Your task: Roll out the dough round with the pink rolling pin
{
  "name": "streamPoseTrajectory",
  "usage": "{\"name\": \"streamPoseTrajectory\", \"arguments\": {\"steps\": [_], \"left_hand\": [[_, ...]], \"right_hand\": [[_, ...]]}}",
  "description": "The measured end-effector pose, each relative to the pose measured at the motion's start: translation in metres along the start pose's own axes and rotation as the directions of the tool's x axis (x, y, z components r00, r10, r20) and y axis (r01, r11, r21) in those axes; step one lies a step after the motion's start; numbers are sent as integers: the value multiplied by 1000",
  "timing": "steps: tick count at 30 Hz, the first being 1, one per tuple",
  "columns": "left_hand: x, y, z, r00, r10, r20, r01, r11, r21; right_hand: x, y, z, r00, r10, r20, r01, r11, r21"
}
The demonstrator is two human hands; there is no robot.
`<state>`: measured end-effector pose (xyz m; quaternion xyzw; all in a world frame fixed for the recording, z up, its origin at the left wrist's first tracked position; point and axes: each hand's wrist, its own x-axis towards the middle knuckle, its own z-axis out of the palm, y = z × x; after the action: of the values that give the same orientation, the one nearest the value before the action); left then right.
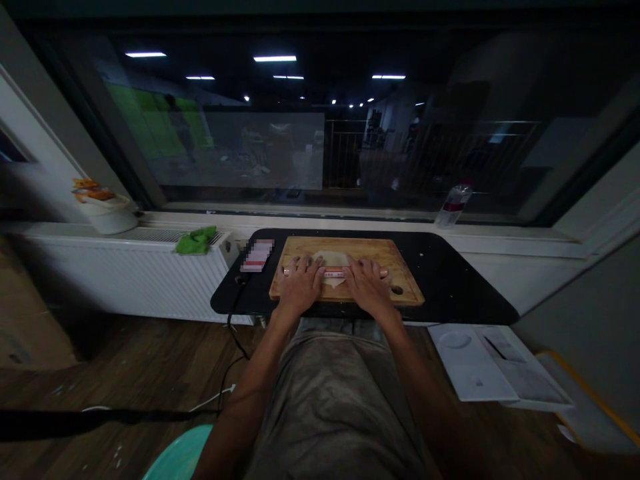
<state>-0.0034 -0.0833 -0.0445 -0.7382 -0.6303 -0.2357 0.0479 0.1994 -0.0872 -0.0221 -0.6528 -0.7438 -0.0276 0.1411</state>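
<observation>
A wooden cutting board point(390, 252) lies on a black table point(455, 280) right in front of me. On it is a thin, pale sheet of dough point(332, 257), partly hidden by my hands. Across the dough lies a rolling pin point(334, 273) with a printed band round its middle. My left hand point(302, 285) presses on the pin's left part, fingers curved over it. Over the right part my right hand point(368, 285) does the same, its fingers pointing away from me. Both palms hide much of the pin; its ends stick out past the hands.
Left on the table is a blurred pink-and-white item point(258, 256) beside a black cable point(232, 321). A green cloth point(196, 241) and white tub point(114, 215) rest on the radiator point(165, 273). A bottle point(454, 205) stands on the windowsill. An open white box point(475, 367) lies low right.
</observation>
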Motion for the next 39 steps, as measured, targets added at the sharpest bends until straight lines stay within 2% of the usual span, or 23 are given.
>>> {"name": "streamPoseTrajectory", "arguments": {"steps": [5, 13, 22, 27, 30, 34, 39], "left_hand": [[14, -7, 3, 999, 48, 25, -48, 999, 3], [30, -10, 4, 997, 49, 53, -50, 999, 2], [53, -19, 7, 994, 63, 89, -61, 998, -27], [47, -18, 7, 997, 47, 53, -48, 999, 8], [40, -16, 6, 998, 55, 30, -55, 998, 4], [38, -17, 5, 998, 48, 27, -48, 999, -9], [41, -22, 8, 999, 31, 40, -29, 999, -44]], "right_hand": [[11, 0, 1, 1000, 21, 19, -20, 1000, -4], [43, 12, 15, 1000, -8, 26, 7, 998, 63], [68, 14, 12, 998, -12, 60, 6, 996, 92], [97, 24, 15, 990, -77, 114, 66, 993, 98], [106, 31, 20, 990, -121, 70, 113, 987, 118], [101, 35, 22, 987, -159, -9, 158, 971, 177], [94, 36, 15, 982, -191, -8, 188, 958, 214]]}}
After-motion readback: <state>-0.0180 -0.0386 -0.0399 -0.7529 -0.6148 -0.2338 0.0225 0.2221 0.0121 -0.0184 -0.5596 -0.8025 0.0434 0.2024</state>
